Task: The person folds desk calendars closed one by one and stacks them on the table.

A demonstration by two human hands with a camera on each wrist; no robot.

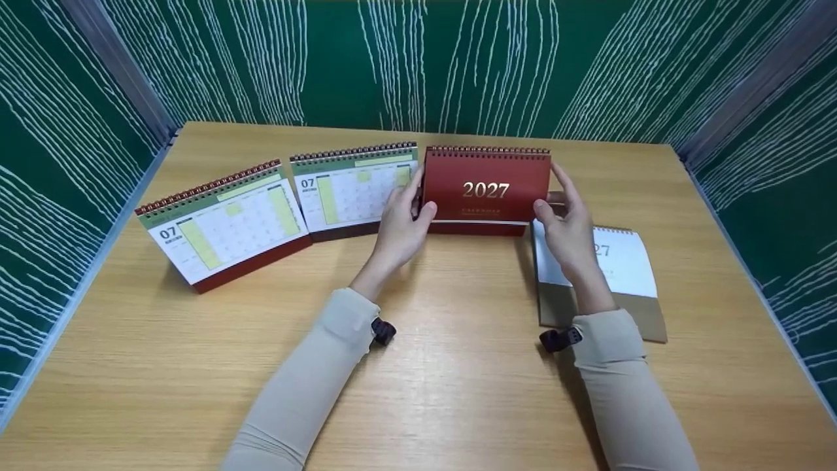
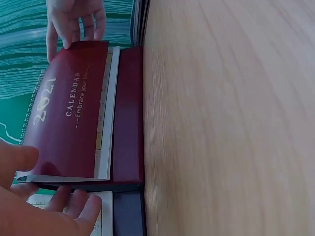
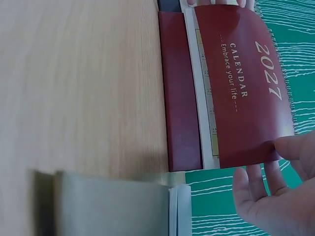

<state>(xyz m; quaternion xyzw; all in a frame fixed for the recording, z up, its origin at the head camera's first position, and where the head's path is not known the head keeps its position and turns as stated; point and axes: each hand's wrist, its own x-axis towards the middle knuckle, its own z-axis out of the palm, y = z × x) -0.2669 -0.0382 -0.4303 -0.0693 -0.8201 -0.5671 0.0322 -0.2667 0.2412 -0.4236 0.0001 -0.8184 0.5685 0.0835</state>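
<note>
A red desk calendar (image 1: 487,173) with a gold "2027" on its cover stands upright near the back of the table. My left hand (image 1: 402,226) holds its left edge, thumb toward the front. At the opposite edge, my right hand (image 1: 567,229) pinches the calendar, with the thumb on the cover (image 3: 246,98) and fingers behind. The cover bows outward, and a strip of printed page shows under its lower edge in both wrist views. Just left stands a dark-based desk calendar (image 1: 353,190), open at page 07, partly behind my left hand.
Farther left, a red-based calendar (image 1: 229,226) stands angled, also at page 07. A white calendar with a tan base (image 1: 628,275) stands at the right, partly hidden under my right wrist. Green walls with white streaks (image 1: 458,65) enclose the wooden table (image 1: 444,379).
</note>
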